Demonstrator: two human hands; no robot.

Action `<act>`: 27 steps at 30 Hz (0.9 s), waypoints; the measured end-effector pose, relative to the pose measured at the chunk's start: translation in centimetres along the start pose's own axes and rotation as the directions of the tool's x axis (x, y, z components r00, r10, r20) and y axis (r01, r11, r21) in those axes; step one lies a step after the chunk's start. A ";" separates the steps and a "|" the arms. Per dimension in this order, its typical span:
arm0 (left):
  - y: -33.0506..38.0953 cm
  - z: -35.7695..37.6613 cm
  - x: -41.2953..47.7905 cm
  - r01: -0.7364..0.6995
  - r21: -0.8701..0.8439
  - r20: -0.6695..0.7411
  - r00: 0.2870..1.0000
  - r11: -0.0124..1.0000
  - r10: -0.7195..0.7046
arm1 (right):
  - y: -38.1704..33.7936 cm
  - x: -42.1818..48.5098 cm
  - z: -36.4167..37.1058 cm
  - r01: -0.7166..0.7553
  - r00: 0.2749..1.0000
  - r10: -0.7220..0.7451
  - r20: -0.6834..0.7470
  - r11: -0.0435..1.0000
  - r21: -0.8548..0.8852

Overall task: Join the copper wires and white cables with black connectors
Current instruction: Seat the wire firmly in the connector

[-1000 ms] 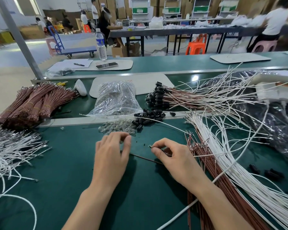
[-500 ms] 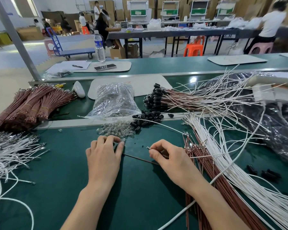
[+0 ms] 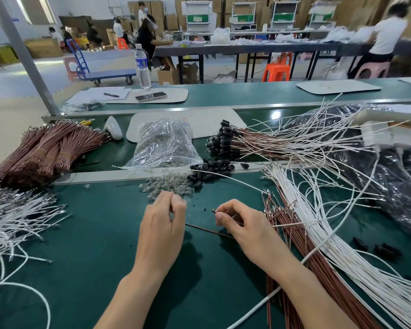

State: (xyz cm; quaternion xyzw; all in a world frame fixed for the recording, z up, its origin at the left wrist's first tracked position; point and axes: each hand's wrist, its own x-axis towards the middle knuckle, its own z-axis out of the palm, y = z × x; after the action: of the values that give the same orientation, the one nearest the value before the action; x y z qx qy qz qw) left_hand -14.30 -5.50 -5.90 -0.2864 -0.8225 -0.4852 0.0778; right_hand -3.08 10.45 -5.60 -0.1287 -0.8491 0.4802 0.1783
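Observation:
My right hand point(image 3: 244, 224) pinches a thin copper wire point(image 3: 207, 230) near its metal tip, and the rest of the wire trails across the green mat toward my left hand point(image 3: 161, 224). That hand has its fingers curled at the edge of a heap of small clear bulbs point(image 3: 166, 186) and seems to pinch one. Loose black connectors point(image 3: 211, 172) lie just beyond the heap. Loose copper wires point(image 3: 292, 236) and white cables point(image 3: 323, 224) fan out right of my right hand.
Joined wires with black connectors point(image 3: 223, 143) pile up at centre right, by a clear bag of bulbs point(image 3: 164, 143). Bundled copper wires point(image 3: 45, 150) and white cables point(image 3: 14, 217) lie left. A black plastic bag point(image 3: 389, 174), a white power block point(image 3: 384, 136) and a few connectors point(image 3: 377, 248) sit right.
My left hand has drawn back slightly from the clear bulb heap and curled its fingers into a pinch. My right hand keeps holding the copper wire in about the same place.

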 end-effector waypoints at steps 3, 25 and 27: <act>0.8 0.5 -0.5 -0.019 -0.141 0.101 0.994 0.990 0.033 | 0.1 0.0 0.0 0.007 1.000 -0.007 -0.008 1.000 0.016; 1.6 1.0 -0.3 0.169 -0.471 0.296 0.955 0.866 -0.026 | 0.9 0.3 0.1 0.014 0.999 -0.014 -0.051 1.000 -0.009; 1.5 1.1 -0.4 0.164 -0.461 0.291 0.956 0.872 -0.026 | 1.0 0.3 0.1 0.007 0.998 -0.008 -0.067 1.000 -0.016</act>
State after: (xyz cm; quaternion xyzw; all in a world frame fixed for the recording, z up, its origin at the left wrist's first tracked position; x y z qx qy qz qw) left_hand -13.04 -4.17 -5.53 -0.3202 -0.6922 -0.6325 -0.1353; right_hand -3.36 11.01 -6.43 -0.1430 -0.8468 0.4684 0.2076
